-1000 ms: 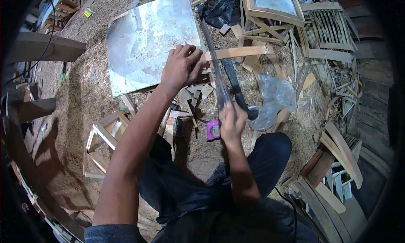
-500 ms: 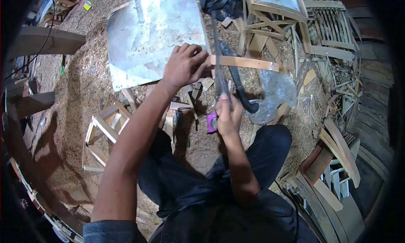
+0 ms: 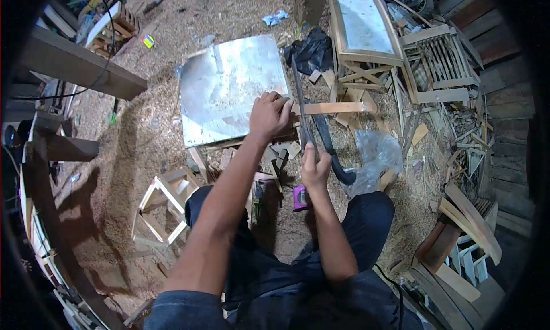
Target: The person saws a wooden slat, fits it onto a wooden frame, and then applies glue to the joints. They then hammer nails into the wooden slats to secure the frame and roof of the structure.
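Note:
My left hand [image 3: 269, 116] presses down on the near end of a flat wooden strip [image 3: 338, 108], at the right edge of a worn, metal-topped board [image 3: 232, 72]. The strip sticks out past that edge to the right. In my right hand [image 3: 316, 168] is a hand saw [image 3: 299, 92], its handle hidden by my fingers. Seen nearly edge-on, the blade points away from me and crosses the strip just right of my left hand. A purple tape measure [image 3: 300, 198] lies below my right hand. Beneath the strip, a dark curved bar [image 3: 326, 141] rests on the ground.
Sawdust and wood offcuts [image 3: 279, 161] cover the ground. A clear plastic bag [image 3: 378, 155] lies to the right, a black bag [image 3: 312, 50] farther off. A small wooden frame [image 3: 163, 207] stands at left. A stool-like frame [image 3: 366, 24] and slatted pieces [image 3: 444, 64] stand back right.
The camera view has tilted, so the surroundings sit lower and farther right. My right hand has pushed the saw forward, closer to the strip. My left hand stays on the strip.

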Tool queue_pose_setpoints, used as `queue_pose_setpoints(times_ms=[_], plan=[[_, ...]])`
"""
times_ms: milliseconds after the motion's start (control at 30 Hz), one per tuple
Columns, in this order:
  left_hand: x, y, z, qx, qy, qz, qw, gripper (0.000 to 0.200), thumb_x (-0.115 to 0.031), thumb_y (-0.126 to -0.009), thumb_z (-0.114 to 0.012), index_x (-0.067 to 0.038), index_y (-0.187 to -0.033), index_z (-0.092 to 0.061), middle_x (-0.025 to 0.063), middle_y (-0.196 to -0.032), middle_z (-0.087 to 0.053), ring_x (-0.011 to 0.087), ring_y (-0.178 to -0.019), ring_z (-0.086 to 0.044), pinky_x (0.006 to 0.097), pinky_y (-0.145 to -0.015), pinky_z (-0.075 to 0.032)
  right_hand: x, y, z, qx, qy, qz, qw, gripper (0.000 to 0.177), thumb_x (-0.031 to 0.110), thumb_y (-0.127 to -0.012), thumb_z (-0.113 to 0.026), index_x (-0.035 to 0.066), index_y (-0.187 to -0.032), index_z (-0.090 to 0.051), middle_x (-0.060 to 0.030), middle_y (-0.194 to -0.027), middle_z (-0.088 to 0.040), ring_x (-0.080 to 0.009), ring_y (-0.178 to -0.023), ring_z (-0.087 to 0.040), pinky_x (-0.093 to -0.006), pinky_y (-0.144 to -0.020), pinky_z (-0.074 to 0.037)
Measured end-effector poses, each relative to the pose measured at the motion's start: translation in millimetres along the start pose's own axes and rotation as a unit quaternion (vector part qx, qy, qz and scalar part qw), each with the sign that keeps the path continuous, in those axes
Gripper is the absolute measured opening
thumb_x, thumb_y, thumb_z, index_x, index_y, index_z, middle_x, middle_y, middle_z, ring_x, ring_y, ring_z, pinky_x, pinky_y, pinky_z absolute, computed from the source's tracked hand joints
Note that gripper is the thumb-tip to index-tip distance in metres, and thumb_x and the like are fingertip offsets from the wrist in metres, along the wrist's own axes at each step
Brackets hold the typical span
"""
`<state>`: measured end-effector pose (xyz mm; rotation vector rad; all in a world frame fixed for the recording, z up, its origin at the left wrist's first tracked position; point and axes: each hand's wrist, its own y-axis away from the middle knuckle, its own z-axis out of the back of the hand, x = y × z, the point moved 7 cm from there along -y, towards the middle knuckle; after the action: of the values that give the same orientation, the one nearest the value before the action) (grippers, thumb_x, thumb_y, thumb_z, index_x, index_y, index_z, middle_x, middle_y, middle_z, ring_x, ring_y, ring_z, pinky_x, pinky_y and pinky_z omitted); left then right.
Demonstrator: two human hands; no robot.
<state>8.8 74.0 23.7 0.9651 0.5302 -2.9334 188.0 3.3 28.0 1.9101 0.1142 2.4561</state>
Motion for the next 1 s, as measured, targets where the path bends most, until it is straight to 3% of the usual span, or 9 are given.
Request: queue_pose_setpoints(times_ms=[33,100,233,400,567,600,800,933,1000], plan=[[-4,-9,-9,-0.006,-0.004,-0.009,1.000,0.025,-0.030,-0.092,-0.057,-0.009,-0.098,-0.071,0.0106,-0.093,-0.066,0.0287,-0.093,-0.061,0.0411,-0.083,-0.045,0,0,1,-0.004,0.010,0.008,1.000,0.039,0.027,-0.097,-0.052,-0.001,-0.070,-0.058,-0.0073,-0.056,-0.051,-0.0168,-0.055,-0.049,-0.0362,-0.054,-0.039],[4,-20,-23,0.008,-0.147,0.076,0.986,0.024,-0.029,-0.093,-0.056,-0.009,-0.087,-0.068,0.0104,-0.088,-0.066,0.0284,-0.089,-0.062,0.0408,-0.080,-0.046,-3,3,1,-0.007,0.000,0.007,1.000,0.039,0.027,-0.097,-0.053,-0.001,-0.070,-0.058,-0.0074,-0.057,-0.052,-0.0168,-0.055,-0.049,-0.0364,-0.054,-0.039],[0,-20,-23,-0.037,-0.151,0.038,0.987,0.024,-0.027,-0.093,-0.056,-0.008,-0.081,-0.064,0.0110,-0.083,-0.063,0.0293,-0.086,-0.061,0.0431,-0.078,-0.046,-3,-5,-1,-0.006,-0.003,0.013,1.000,0.038,0.026,-0.097,-0.053,-0.001,-0.071,-0.058,-0.0078,-0.057,-0.053,-0.0169,-0.055,-0.050,-0.0366,-0.054,-0.040],[3,-28,-22,-0.071,-0.142,0.063,0.985,0.029,-0.028,-0.095,-0.056,-0.006,-0.076,-0.065,0.0138,-0.078,-0.064,0.0331,-0.080,-0.063,0.0450,-0.073,-0.046,-9,-18,-2,-0.003,-0.017,0.006,1.000,0.036,0.026,-0.097,-0.054,-0.001,-0.072,-0.059,-0.0083,-0.058,-0.055,-0.0168,-0.056,-0.053,-0.0354,-0.055,-0.041],[0,-24,-19,-0.084,-0.163,0.046,0.982,0.030,-0.028,-0.095,-0.056,-0.007,-0.076,-0.066,0.0128,-0.078,-0.065,0.0322,-0.080,-0.063,0.0441,-0.072,-0.045,-9,40,22,-0.003,-0.020,-0.017,1.000,0.039,0.026,-0.097,-0.053,0.000,-0.068,-0.056,-0.0043,-0.053,-0.047,-0.0126,-0.051,-0.047,-0.0341,-0.050,-0.036],[-1,-25,-21,-0.079,-0.163,0.050,0.982,0.030,-0.028,-0.095,-0.056,-0.007,-0.076,-0.066,0.0126,-0.079,-0.065,0.0323,-0.080,-0.063,0.0444,-0.072,-0.045,-24,62,25,-0.008,-0.049,-0.067,0.997,0.041,0.027,-0.097,-0.054,0.001,-0.065,-0.054,-0.0023,-0.052,-0.046,-0.0117,-0.050,-0.046,-0.0338,-0.049,-0.034],[7,-28,-21,-0.048,-0.171,0.099,0.979,0.027,-0.029,-0.093,-0.055,-0.008,-0.081,-0.068,0.0109,-0.085,-0.066,0.0296,-0.085,-0.063,0.0440,-0.076,-0.046,-17,1,23,0.010,-0.038,-0.053,0.998,0.042,0.023,-0.098,-0.053,0.003,-0.061,-0.049,-0.0016,-0.051,-0.044,-0.0122,-0.050,-0.045,-0.0323,-0.048,-0.031],[6,-31,-24,-0.034,-0.167,0.088,0.981,0.032,-0.028,-0.096,-0.052,-0.005,-0.079,-0.066,0.0165,-0.080,-0.066,0.0365,-0.081,-0.063,0.0472,-0.073,-0.048,-14,62,47,0.005,-0.028,-0.051,0.998,0.036,0.022,-0.096,-0.056,0.000,-0.068,-0.057,-0.0006,-0.054,-0.045,-0.0080,-0.054,-0.047,-0.0307,-0.049,-0.033],[6,-31,-24,-0.048,-0.166,0.057,0.983,0.034,-0.029,-0.097,-0.051,-0.005,-0.078,-0.066,0.0164,-0.079,-0.066,0.0363,-0.081,-0.063,0.0478,-0.074,-0.048,-6,49,39,0.010,-0.001,0.015,1.000,0.039,0.024,-0.097,-0.054,0.000,-0.068,-0.057,-0.0016,-0.054,-0.047,-0.0089,-0.054,-0.048,-0.0313,-0.049,-0.034]])
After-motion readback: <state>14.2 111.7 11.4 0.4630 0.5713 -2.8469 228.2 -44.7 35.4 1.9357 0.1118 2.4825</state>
